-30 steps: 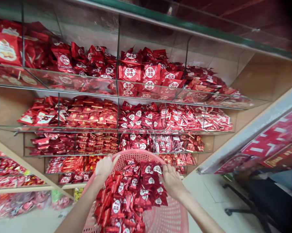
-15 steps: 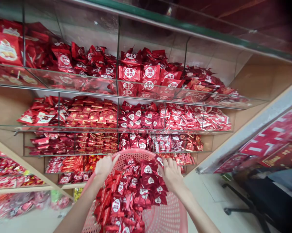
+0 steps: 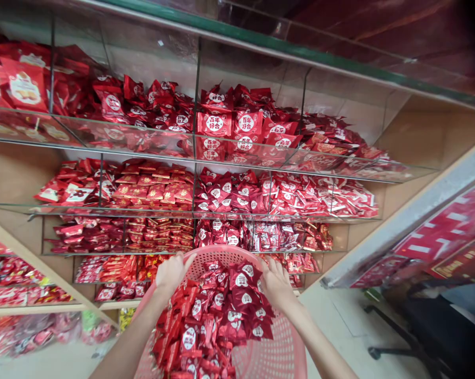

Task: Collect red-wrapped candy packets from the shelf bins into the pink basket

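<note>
A pink perforated plastic basket (image 3: 279,350) is held in front of me, tilted so that I look into it. Small red candy packets (image 3: 217,316) with white oval labels are heaped along its left and middle, while bare mesh shows at the lower right. My left hand (image 3: 171,273) is closed on the upper left of the rim, thumb toward the inside. On the upper right of the rim lies my right hand (image 3: 276,283), its fingers curled over the edge beside the dark red packets. The fingertips of both hands are partly hidden.
Glass-fronted shelves (image 3: 237,210) full of red packets, split by thin dividers, rise close behind the basket. Clear bags of packets (image 3: 43,331) lie on the floor at lower left. A black wheeled chair (image 3: 438,326) and a red patterned hanging (image 3: 446,226) are at right.
The view has shifted slightly, so the shelves appear a little lower and farther right. Both hands stay at the basket's rim, and the packets inside look nearly unchanged.
</note>
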`<state>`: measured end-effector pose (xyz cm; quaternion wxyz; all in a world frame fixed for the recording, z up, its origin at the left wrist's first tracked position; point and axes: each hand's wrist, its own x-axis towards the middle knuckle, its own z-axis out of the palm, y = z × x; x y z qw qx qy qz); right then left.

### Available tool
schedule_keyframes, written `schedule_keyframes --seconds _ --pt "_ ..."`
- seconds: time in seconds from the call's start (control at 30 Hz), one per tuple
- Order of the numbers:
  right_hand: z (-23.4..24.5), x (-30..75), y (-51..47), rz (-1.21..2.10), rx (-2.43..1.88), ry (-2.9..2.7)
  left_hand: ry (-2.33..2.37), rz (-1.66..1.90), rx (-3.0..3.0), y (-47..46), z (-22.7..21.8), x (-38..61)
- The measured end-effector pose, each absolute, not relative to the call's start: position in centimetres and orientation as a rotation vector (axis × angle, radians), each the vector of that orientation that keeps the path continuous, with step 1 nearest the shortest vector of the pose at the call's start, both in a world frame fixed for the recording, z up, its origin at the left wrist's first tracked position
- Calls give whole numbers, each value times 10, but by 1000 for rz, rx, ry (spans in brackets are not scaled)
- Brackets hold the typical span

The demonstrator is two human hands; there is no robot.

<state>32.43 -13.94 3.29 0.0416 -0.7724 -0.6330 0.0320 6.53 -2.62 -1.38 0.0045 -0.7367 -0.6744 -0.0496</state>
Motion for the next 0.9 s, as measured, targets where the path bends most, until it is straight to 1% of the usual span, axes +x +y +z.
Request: schedule_keyframes --seconds 0.1,0.2,0.3,0.4,0.47,0.53,0.67,0.73,0.8,0.9 --pt "38 316 -140 113 -2162 -2021 -2118 -151 -2309 -27 -12 66" --pt "30 308 -141 310 -1949 -2200 -2119 -143 -2316 -28 -11 66" --pt "17 308 -141 449 -1898 -2296 -2122 -146 -2311 -28 -11 65" --pt "20 311 -139 412 -1848 -2325 -2117 -158 -2310 -28 -11 65" --pt "38 313 -136 301 -1770 -2320 -2109 -176 -2317 -28 -11 64" --pt "69 314 -127 124 -1683 -2284 -2113 -188 -2311 -29 -11 64" --pt "141 318 -93 -355 -1587 -2159 -2122 -197 -2310 -30 -12 65" --pt "168 324 -70 -580 -1585 -2162 -2123 -200 -2313 -30 -12 65" --pt "184 331 -47 -745 -1654 -2178 -2117 -199 -2311 -30 -14 65" --pt "189 338 -23 -836 -1805 -2221 -2110 -210 -2294 -30 -15 64"
